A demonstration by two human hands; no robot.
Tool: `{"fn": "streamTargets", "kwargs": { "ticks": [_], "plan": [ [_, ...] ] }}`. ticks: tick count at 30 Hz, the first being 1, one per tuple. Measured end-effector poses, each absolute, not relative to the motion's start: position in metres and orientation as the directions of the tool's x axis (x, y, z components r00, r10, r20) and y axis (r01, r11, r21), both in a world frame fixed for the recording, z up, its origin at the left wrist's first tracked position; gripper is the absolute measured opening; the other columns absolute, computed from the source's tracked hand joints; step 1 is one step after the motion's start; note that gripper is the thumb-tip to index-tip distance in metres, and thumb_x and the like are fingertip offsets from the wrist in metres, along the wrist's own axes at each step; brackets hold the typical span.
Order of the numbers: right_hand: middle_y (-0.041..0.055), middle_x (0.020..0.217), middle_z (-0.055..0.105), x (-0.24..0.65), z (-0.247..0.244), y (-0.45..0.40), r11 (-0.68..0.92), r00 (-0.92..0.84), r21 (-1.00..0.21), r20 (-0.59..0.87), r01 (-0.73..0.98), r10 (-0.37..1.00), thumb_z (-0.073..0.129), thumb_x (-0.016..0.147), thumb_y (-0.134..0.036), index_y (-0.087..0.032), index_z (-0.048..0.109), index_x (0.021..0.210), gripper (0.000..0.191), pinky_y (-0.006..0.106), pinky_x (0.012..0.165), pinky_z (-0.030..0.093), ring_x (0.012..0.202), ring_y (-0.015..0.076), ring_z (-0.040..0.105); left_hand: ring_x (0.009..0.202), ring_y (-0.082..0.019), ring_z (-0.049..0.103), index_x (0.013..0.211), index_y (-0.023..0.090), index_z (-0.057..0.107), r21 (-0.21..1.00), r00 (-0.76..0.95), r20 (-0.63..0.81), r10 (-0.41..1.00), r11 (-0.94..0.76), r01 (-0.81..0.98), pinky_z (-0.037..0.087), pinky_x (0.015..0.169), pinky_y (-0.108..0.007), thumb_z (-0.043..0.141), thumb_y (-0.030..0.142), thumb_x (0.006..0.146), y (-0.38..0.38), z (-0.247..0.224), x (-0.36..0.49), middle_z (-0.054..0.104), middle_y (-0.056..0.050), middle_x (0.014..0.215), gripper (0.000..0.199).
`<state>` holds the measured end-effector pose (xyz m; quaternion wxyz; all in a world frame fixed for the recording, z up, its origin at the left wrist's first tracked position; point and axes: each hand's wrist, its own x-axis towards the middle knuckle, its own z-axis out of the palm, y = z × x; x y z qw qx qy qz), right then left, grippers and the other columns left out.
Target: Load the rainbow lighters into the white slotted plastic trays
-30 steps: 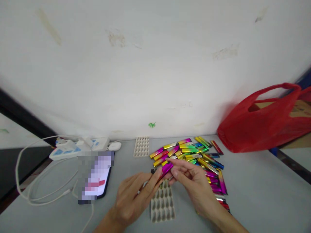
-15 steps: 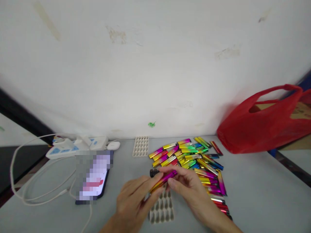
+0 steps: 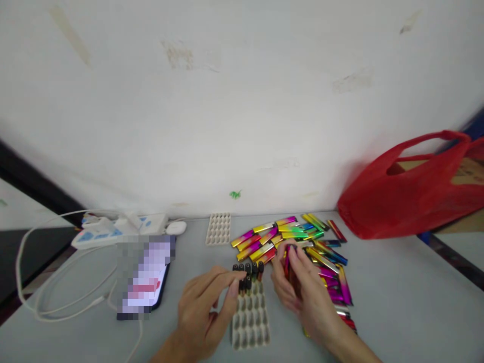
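Note:
My left hand [image 3: 209,307] is over the near pale moulded tray [image 3: 251,322], thumb and forefinger pinched at one of the small black-topped pieces [image 3: 248,269] standing in its far rows. Several tray hollows nearer to me are bare. My right hand [image 3: 302,282] is closed around a shiny magenta and dark tube [image 3: 289,257], held steeply tilted just right of the tray; the fingers hide most of it. Beyond and beside this hand lies a pile of shiny gradient-coloured tubes [image 3: 260,239] in yellow, magenta, green, red and blue.
A second pale tray [image 3: 218,229] lies by the wall. On the left are a phone [image 3: 151,277], a white power strip [image 3: 117,232] with plugs, and looping white cables [image 3: 28,272]. A red bag [image 3: 401,196] stands at the right, beside the tubes.
Both hands were together on a magenta and gold tube above the tray. They have since parted: the right moved right with the tube, the left stayed near the black-topped pieces, now uncovered.

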<state>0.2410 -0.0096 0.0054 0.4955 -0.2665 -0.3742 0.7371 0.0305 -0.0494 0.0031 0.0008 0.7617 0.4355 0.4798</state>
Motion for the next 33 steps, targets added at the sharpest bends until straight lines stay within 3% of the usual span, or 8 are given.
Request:
{"fn": "streamTargets", "kwargs": {
  "ticks": [2,4,8,23,33],
  "plan": [
    [-0.0096,0.057,0.031,0.241,0.003,-0.01,-0.279,-0.418,-0.846,-0.074,-0.454,0.906,0.062,0.1,-0.077,-0.022,0.051,0.073,0.061,0.024,0.046,0.016,0.049,0.0087,0.02,0.057,-0.01,0.061,0.117,0.022,0.075,0.431,0.155,0.725,0.671,-0.617,0.659,0.049,0.06,-0.024,0.059,0.011,0.106,-0.048,0.0,0.03,0.076,0.002,0.086,0.022],
    [-0.0088,0.057,0.028,0.241,-0.001,-0.01,-0.346,-0.459,-0.868,-0.161,-0.355,0.874,0.057,0.096,-0.084,-0.023,0.043,0.064,0.071,0.026,0.048,0.013,0.051,0.0088,0.019,0.057,-0.01,0.061,0.118,0.022,0.075,0.441,0.146,0.717,0.682,-0.606,0.662,0.049,0.06,-0.025,0.058,0.012,0.107,-0.047,-0.003,0.03,0.075,0.002,0.085,0.023],
    [-0.0101,0.054,0.026,0.24,-0.01,-0.012,-0.434,-0.472,-0.863,-0.279,-0.258,0.836,0.056,0.095,-0.084,-0.025,0.041,0.066,0.068,0.027,0.046,0.01,0.047,0.0085,0.016,0.058,-0.011,0.061,0.121,0.021,0.072,0.468,0.115,0.708,0.697,-0.585,0.663,0.049,0.061,-0.025,0.055,0.015,0.108,-0.047,-0.005,0.028,0.071,0.002,0.081,0.022],
    [-0.0115,0.057,0.028,0.237,-0.011,-0.019,-0.483,-0.53,-0.833,-0.291,-0.268,0.797,0.059,0.093,-0.082,-0.026,0.042,0.072,0.062,0.024,0.044,0.011,0.047,0.0075,0.016,0.054,-0.009,0.058,0.121,0.021,0.068,0.452,0.104,0.713,0.693,-0.568,0.688,0.048,0.061,-0.024,0.055,0.016,0.108,-0.046,-0.004,0.029,0.07,0.004,0.082,0.019],
    [-0.0091,0.057,0.028,0.238,-0.011,-0.02,-0.418,-0.542,-0.876,-0.235,-0.242,0.807,0.05,0.099,-0.085,-0.025,0.042,0.07,0.066,0.027,0.045,0.012,0.049,0.0097,0.018,0.053,-0.008,0.058,0.12,0.021,0.069,0.444,0.091,0.701,0.707,-0.533,0.72,0.048,0.061,-0.024,0.058,0.017,0.107,-0.046,-0.007,0.027,0.071,0.005,0.081,0.017]
  ]
}}
